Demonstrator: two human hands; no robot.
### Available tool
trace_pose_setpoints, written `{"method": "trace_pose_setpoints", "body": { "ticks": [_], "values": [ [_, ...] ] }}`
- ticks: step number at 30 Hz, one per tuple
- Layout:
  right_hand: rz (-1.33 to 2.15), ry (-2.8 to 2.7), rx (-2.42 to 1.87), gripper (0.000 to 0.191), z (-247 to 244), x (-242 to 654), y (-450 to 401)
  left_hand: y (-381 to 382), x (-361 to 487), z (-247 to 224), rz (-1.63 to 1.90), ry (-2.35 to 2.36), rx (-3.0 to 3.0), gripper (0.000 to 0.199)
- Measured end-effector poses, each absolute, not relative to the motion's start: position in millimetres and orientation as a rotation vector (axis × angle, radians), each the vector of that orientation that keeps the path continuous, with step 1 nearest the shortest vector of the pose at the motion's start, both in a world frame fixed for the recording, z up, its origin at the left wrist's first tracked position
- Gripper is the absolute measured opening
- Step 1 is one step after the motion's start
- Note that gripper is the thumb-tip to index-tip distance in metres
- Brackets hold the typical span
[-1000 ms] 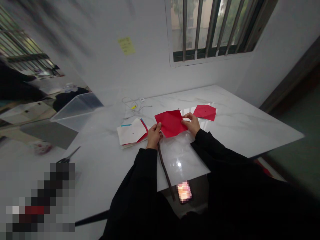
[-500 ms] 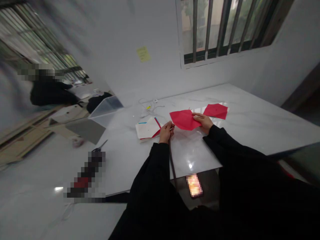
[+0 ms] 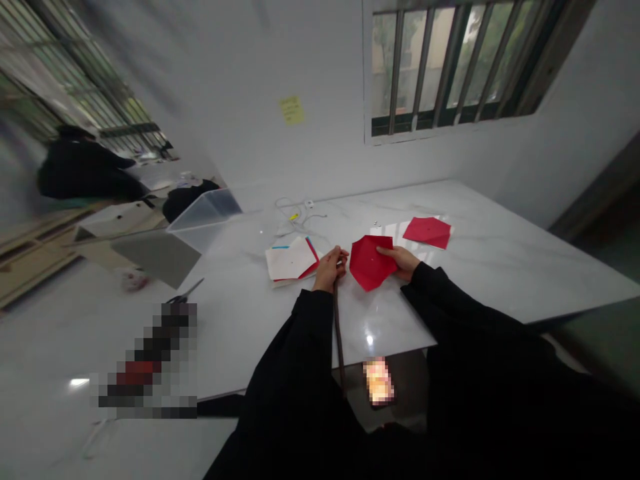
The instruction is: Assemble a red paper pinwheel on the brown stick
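My right hand (image 3: 404, 261) pinches a red many-sided sheet (image 3: 369, 270) by its right edge, and a tiny pale mark shows near the sheet's middle. Closed fingers of my left hand (image 3: 329, 269) grip the top of a thin dark brown strip (image 3: 339, 333), which hangs past the table edge. The left fingertips are close to the red sheet's left side, apart from it. Beyond my right hand, a second red sheet (image 3: 428, 231) lies on the table. Left of my left hand is a stack of white and red sheets (image 3: 289, 261) with blue edges.
Pale cables (image 3: 303, 217) lie towards the wall on the white table (image 3: 245, 313). Scissors (image 3: 189, 291) and a blurred-out dark object are at the left. A clear plastic box (image 3: 207, 212) stands beyond. A blurred bright rectangle (image 3: 379, 383) shows below the edge. Another person (image 3: 83, 163) sits far left.
The red sheet in my right hand has turned from a tilted, curved pose to face me more flatly, and has come lower. My left hand keeps the strip. The view has shifted slightly.
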State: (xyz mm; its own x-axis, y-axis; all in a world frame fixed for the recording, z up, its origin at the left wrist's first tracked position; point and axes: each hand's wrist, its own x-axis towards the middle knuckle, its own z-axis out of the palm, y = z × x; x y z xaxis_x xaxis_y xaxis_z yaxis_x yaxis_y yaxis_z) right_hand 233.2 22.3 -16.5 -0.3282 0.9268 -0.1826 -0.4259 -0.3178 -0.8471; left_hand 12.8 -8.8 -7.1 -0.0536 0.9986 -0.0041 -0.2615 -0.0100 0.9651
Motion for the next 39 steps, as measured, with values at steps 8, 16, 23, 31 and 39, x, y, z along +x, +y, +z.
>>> {"method": "trace_pose_setpoints", "body": {
  "ticks": [8, 16, 23, 31, 39],
  "values": [
    [0.672, -0.91, -1.123, 0.015, 37.7, 332.5, 75.9, -9.2, 11.2, 3.6, 1.371, 1.03, 0.981, 0.061],
    [0.109, -2.077, -1.631, 0.053, -8.0, 370.6, 92.4, -2.8, 9.1, -5.7, 1.374, 1.087, 1.06, 0.049],
    [0.031, -2.146, -1.633, 0.06, -48.3, 366.2, 92.9, -12.1, 28.7, -7.3, 1.126, 1.66, 1.779, 0.021],
    [-0.102, -2.032, -1.091, 0.027, -40.0, 310.9, 71.0, -17.9, 39.4, -5.4, 0.57, 2.0, 2.364, 0.024],
    [0.143, -2.1, -0.92, 0.023, -39.2, 222.1, 43.2, -23.4, 16.6, 25.8, 0.972, 2.013, 2.571, 0.028]
  ]
}}
